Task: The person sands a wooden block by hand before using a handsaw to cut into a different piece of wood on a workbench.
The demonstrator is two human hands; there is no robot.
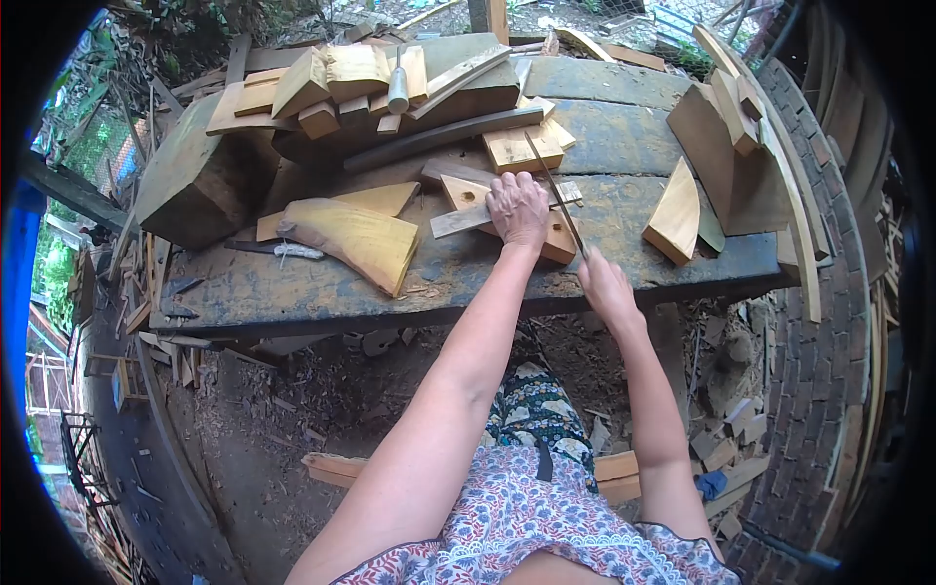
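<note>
My left hand (519, 210) is closed over a thin wooden strip (460, 220), pressing it down on a block with holes (560, 244). The strip's other end pokes out to the right of my knuckles, beside a small pale piece with marks (569, 192). My right hand (606, 283) grips the near end of a long, narrow dark saw (556, 185). Its blade slants up and away to the left, crossing the strip just right of my left hand. My fingers hide the handle, and the blade's teeth are too small to make out.
A curved yellowish wood piece (363, 239) lies left on the worn workbench (322, 297). Behind are stacked offcuts (356, 70) and a chisel-like tool (398, 90). A wedge-shaped block (673, 216) sits to the right, near leaning boards (726, 161). Scraps litter the ground.
</note>
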